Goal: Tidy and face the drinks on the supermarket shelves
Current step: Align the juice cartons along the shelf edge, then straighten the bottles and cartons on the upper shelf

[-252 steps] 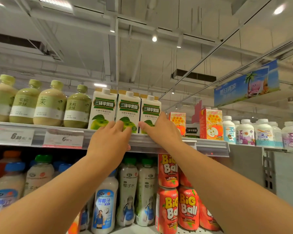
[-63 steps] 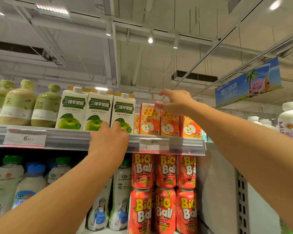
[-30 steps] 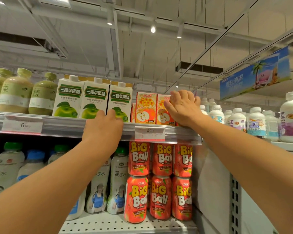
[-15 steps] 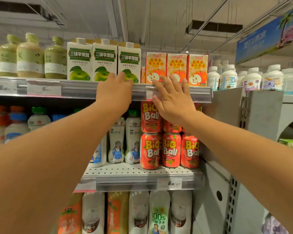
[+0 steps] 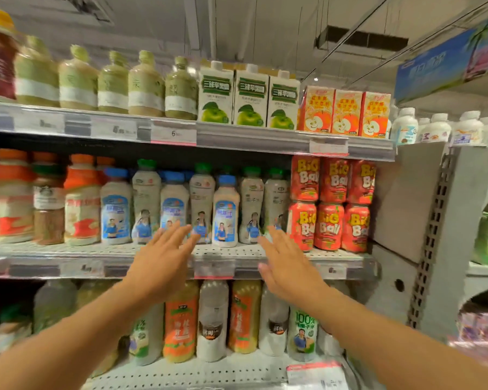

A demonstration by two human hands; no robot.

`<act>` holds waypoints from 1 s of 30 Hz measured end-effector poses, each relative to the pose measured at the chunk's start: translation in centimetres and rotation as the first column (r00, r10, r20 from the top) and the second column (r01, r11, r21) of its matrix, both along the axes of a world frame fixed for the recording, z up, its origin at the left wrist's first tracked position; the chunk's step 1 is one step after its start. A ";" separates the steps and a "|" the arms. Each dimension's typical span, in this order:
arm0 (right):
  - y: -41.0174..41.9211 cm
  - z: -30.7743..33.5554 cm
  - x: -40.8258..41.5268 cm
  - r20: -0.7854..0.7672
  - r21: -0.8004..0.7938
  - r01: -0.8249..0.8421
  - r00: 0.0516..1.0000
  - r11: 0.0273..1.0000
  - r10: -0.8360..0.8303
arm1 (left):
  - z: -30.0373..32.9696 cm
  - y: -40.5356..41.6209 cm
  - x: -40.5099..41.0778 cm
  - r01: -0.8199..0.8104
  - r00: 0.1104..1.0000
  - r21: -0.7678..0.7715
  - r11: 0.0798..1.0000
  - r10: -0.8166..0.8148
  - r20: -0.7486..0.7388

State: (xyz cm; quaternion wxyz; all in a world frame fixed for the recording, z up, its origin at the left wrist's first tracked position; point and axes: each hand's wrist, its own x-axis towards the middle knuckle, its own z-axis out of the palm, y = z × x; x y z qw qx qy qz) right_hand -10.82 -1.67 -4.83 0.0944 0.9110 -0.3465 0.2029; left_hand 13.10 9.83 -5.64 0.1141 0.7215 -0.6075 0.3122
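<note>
My left hand: my left hand point(image 5: 164, 260) is stretched out in front of the middle shelf point(image 5: 96, 256), fingers straight and spread, holding nothing; its fingertips overlap the feet of the pale bottles there (whether they touch, I cannot tell, the picture is smeared).
My right hand: my right hand point(image 5: 289, 266) is reached out beside it, fingers straight and close together, palm turned inward, empty, just left of the red cans.
Middle shelf drinks: white plastic coconut-milk bottles with blue and green caps point(image 5: 226, 212) stand upright in a row, some set further back than others; to their left are orange-capped pale bottles point(image 5: 81, 201).
Red cans: red "Big Ball" cans with yellow lettering point(image 5: 328, 204) are stacked two high at the right end of the middle shelf, three across, labels forward.
Top shelf: rounded green-capped bottles of pale green tea point(image 5: 145, 85) stand on the left, then three white cartons printed with a green apple point(image 5: 250, 97), then three small orange cartons with a smiling red apple point(image 5: 345, 112), all facing out.
Bottom shelf: tall bottles with orange, white and green labels point(image 5: 213, 319) stand upright below my wrists.
Far right: small white bottles point(image 5: 434, 128) sit on the neighbouring unit.
</note>
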 end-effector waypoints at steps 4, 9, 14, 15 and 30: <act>2.7 -2.9 6.5 -0.047 0.022 0.008 0.999 1.000 -0.007 | -2.7 4.4 5.7 -0.002 1.000 0.058 0.998 0.002 -0.001; 4.3 -3.8 12.2 -0.073 0.071 0.065 0.996 0.995 -0.060 | -3.9 7.0 10.9 0.051 0.999 0.106 0.993 -0.051 0.003; 4.7 -3.9 13.5 -0.018 0.046 0.134 0.991 0.990 -0.133 | -4.4 6.0 12.0 0.077 0.991 0.109 0.991 -0.064 -0.115; 4.8 -3.9 13.6 0.001 0.040 0.138 0.990 0.990 -0.138 | -4.3 5.8 11.8 0.086 0.990 0.089 0.992 -0.075 -0.122; 2.6 -1.2 11.7 0.099 0.055 -0.073 0.993 0.996 0.068 | 2.6 2.9 10.0 0.078 0.994 -0.030 0.997 -0.080 -0.068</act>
